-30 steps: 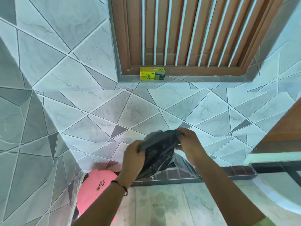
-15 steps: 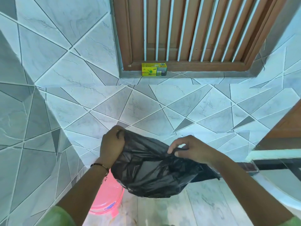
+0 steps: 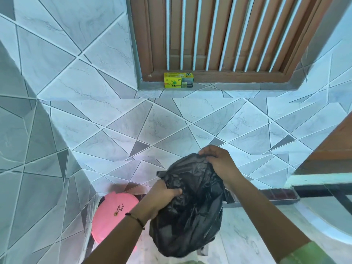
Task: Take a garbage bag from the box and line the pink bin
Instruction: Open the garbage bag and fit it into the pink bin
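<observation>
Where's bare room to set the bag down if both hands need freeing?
Bare floor lies right of the black bag, toward the curved white edge. The sill right of the yellow box is clear. It is crowded in the left corner around the pink bin and the left hand.

Both bare forearms reach forward and down from the bottom of the frame. The left hand (image 3: 163,197), a dark cord around its wrist, clenches low with the thumb pointing right. The right hand (image 3: 219,164) is raised higher, fingers (image 3: 205,152) curled and pinching closed, a green sleeve showing near the elbow.
</observation>
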Tool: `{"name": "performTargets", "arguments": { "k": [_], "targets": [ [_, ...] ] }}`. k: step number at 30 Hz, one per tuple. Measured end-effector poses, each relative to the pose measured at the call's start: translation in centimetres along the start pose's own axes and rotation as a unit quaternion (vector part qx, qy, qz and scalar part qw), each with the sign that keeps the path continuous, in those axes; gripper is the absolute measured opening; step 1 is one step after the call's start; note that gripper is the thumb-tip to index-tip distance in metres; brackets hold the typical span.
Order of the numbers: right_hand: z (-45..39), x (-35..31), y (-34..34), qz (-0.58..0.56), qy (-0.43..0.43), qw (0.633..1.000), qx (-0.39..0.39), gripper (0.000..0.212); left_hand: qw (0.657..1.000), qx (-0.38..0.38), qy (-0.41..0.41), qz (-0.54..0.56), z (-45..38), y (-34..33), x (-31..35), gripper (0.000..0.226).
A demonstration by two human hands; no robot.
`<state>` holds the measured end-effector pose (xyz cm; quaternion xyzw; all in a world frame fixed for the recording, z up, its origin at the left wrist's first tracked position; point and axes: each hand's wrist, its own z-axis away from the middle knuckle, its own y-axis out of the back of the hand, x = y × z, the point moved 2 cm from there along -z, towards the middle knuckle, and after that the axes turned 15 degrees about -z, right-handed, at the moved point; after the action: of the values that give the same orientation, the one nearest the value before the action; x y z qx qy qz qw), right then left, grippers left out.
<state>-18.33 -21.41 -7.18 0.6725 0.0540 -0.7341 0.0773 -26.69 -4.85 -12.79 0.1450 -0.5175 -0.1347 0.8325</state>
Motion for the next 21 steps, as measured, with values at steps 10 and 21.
{"name": "performTargets", "arguments": {
  "k": [10, 21],
  "targets": [
    [1.2, 2.0, -1.1, 0.551, -0.014, 0.793, -0.26, 0.039, 0.92, 0.226, -0.115, -0.299, -2.1, 6.6, 0.7, 0.025],
    [-1.3, 0.8, -0.4, 0.315, 0.017, 0.949, -0.009, 0.031, 0.906, 0.263, 0.171, 0.285, 0.9, -0.3, -3.8, 0.119]
  ]
}}
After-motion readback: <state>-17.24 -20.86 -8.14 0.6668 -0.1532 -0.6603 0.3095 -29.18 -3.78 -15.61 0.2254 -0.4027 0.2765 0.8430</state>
